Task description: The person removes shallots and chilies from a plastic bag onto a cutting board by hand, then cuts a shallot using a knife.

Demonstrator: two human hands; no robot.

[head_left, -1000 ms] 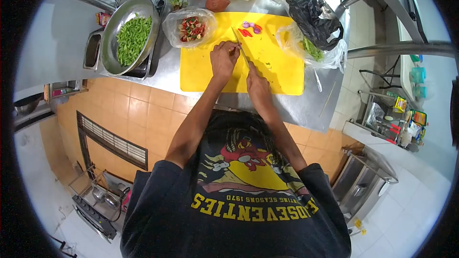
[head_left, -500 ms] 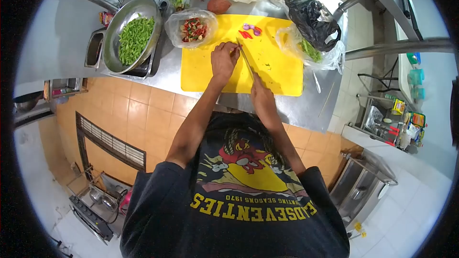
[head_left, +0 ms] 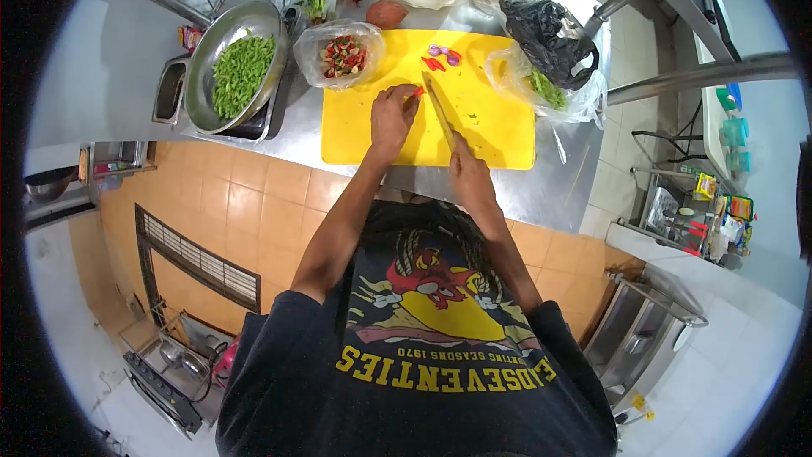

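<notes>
My right hand (head_left: 469, 171) is wrapped round the handle of a knife (head_left: 439, 110), its blade pointing away from me over the yellow cutting board (head_left: 355, 131). Just left of the blade, my left hand (head_left: 393, 116) is closed with its fingertips on a small piece of red chili (head_left: 419, 91). Beyond the knife tip lie more red chili pieces (head_left: 432, 63) and several small purple shallots (head_left: 445, 52). A few green scraps are scattered on the board to the right of the knife.
At left stands a metal pan (head_left: 191, 93) of chopped green vegetables. A plastic bag (head_left: 313, 57) of cut red pieces overlaps the board's far left corner. A black plastic bag (head_left: 550, 38) and clear bag with greens lie right. A sweet potato-like root (head_left: 386, 14) sits behind.
The knife blade has shifted slightly and now stands a little apart from my left fingertips. The red piece at those fingertips shows more clearly. My left hand has moved slightly toward me.
</notes>
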